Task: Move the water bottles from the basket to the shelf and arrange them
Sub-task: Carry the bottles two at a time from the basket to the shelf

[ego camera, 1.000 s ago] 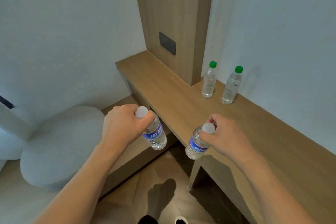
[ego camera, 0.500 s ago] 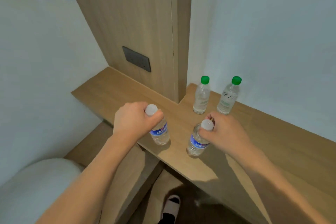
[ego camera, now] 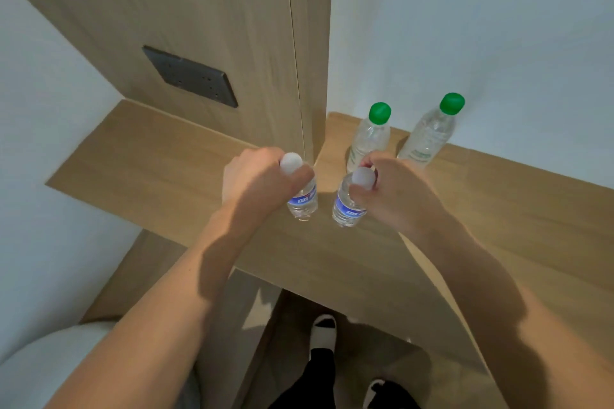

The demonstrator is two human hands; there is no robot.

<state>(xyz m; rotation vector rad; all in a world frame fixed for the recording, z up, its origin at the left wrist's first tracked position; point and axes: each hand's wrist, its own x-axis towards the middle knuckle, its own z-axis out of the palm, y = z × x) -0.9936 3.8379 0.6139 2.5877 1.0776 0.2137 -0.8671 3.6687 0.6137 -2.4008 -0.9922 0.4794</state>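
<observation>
- Nearest, at the bottom of the head view, the person's legs and feet (ego camera: 324,330) stand on a dark floor, with a pale rounded seat (ego camera: 40,359) at the lower left; no basket shows anywhere in view.
- Just beyond, both forearms reach forward over the front edge of the wooden shelf (ego camera: 498,226).
- The left hand (ego camera: 257,181) is curled round the neck of a blue-labelled bottle (ego camera: 303,201), gripping it just under its white cap, the bottle hanging upright above or right at the shelf surface; whether its base touches the wood I cannot tell.
- The right hand (ego camera: 395,191) pinches the neck of a second blue-labelled bottle (ego camera: 347,207) the same way, thumb and fingers closed round it below the white cap. The two bottles are just beside each other, not touching.
- Further back, against the white wall, a green-capped bottle (ego camera: 368,139) and another green-capped bottle (ego camera: 428,136) stand upright on the shelf, near each other, the first partly hidden behind the right hand.
- Farthest, a wooden panel (ego camera: 216,26) rises from the shelf with a dark socket plate (ego camera: 191,76) set in it.
- As a judgement: two bottles look placed already, two more are arriving, so what remains is setting them down, letting go and lining all four up; whether more wait in the basket cannot be told.
</observation>
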